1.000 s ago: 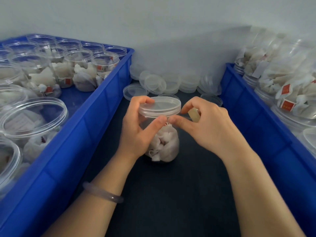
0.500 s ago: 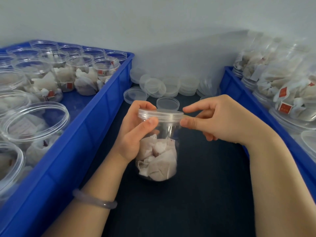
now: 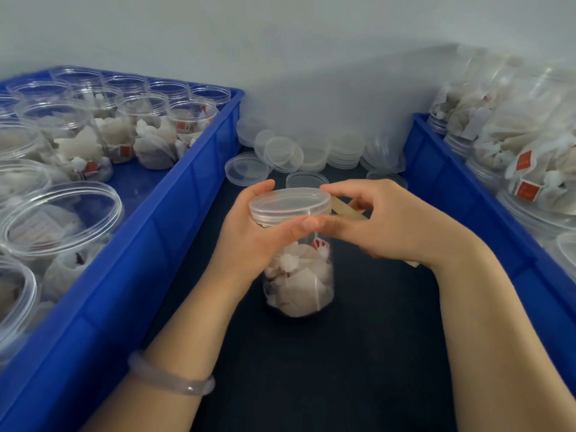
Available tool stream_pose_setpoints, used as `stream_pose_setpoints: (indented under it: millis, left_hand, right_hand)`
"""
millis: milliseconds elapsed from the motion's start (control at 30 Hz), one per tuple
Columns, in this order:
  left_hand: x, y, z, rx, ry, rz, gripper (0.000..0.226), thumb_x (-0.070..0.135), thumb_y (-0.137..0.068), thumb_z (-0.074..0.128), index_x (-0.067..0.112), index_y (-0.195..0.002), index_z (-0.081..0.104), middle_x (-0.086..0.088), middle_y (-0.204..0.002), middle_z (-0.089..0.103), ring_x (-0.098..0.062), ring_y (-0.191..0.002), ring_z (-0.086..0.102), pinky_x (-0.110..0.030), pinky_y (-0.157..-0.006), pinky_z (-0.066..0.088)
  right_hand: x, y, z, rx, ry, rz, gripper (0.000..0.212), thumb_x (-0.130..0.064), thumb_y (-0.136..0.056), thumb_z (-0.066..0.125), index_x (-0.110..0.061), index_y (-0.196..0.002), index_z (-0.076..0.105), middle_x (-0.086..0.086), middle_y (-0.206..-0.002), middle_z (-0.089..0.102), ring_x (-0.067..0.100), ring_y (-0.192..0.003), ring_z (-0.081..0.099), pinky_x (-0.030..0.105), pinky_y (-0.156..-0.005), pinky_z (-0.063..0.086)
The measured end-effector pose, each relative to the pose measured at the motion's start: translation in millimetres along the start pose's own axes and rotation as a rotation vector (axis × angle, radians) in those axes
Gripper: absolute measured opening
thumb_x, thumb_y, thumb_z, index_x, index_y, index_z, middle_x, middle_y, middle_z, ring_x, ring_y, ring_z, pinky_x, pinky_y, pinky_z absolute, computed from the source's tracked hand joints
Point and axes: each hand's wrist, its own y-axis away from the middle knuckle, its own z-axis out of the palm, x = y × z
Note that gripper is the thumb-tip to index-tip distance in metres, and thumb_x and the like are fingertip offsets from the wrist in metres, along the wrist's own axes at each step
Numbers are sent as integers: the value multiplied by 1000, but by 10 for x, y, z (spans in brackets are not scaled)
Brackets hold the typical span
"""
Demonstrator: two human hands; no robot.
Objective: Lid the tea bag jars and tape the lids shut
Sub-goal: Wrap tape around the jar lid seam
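A clear plastic jar [image 3: 299, 282] full of white tea bags stands on the dark table between two blue crates. A clear lid [image 3: 290, 204] sits on its mouth. My left hand [image 3: 252, 241] wraps the jar's neck from the left, thumb pressed on the lid's front rim. My right hand [image 3: 389, 222] pinches the lid's right edge with thumb and forefinger. A yellowish strip of tape [image 3: 347, 208] runs from the lid's right side back into that hand.
The left blue crate [image 3: 174, 213] holds several open jars of tea bags. The right blue crate [image 3: 452, 185] holds filled jars lying stacked. Loose clear lids [image 3: 280, 154] are piled at the back of the table against the wall.
The jar has shifted slightly towards me and the view tilted. My right hand has drawn the tape strip out along the lid's right rim; my left thumb now meets the right thumb at the front.
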Motion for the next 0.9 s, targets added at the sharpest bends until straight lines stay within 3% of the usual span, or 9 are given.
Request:
stream_pose_setpoints:
  millis: [133,267,433,533,700,833,900]
  left_hand:
    - [-16,-18,-57,76,103,-15,90,48,-41,82,27,-123,53,5,-112,65,-12,-102,66,-37,-85,56]
    - [19,-31,-119,34,155,-48,79,46,-44,80,19,-116,59,0,-106,68,-21,-100,68,-35,-77,58]
    - [96,-10,-142,-47,220,-33,105,62,-28,88,11,-115,59,-12,-112,66,-25,-99,68,-31,-70,57]
    - [122,5,-135,-127,271,-53,111,62,-27,88,8,-119,55,-12,-111,66,-26,-97,69,-31,-70,57]
    - [56,10,-151,-249,310,-65,110,57,-27,90,10,-118,50,-2,-99,71,-19,-93,69,-25,-68,56]
    - [19,1,-147,-222,242,-46,109,66,-31,85,6,-116,53,-2,-101,71,-17,-96,68,-24,-74,54]
    - [10,-3,-135,-107,123,34,81,67,-47,79,18,-109,62,5,-101,72,-12,-97,68,-22,-76,54]
  right_hand:
    - [16,43,-70,-141,0,59,86,-51,-60,73,-42,-139,39,-1,-83,71,7,-50,60,14,-50,45]
    - [-14,82,-114,-152,17,69,94,-69,-47,64,-45,-135,41,-8,-66,70,3,-44,55,10,-45,40]
    - [16,81,-129,-101,-63,105,75,-74,-40,60,-46,-109,62,-2,-61,69,4,-41,49,15,-45,43]
    - [50,48,-124,-118,-104,81,62,-71,-42,63,-49,-99,68,-1,-63,70,6,-42,48,17,-45,43]
    - [104,24,-116,-208,-146,76,70,-67,-47,68,-55,-115,58,-3,-66,70,5,-46,48,15,-46,41]
    - [130,-40,-41,-224,-246,34,50,-61,-51,71,-51,-100,70,0,-62,54,5,-47,41,17,-46,38]
    - [142,-71,-16,-156,-218,41,46,-67,-47,68,-55,-91,70,-2,-59,54,4,-47,42,16,-47,39]
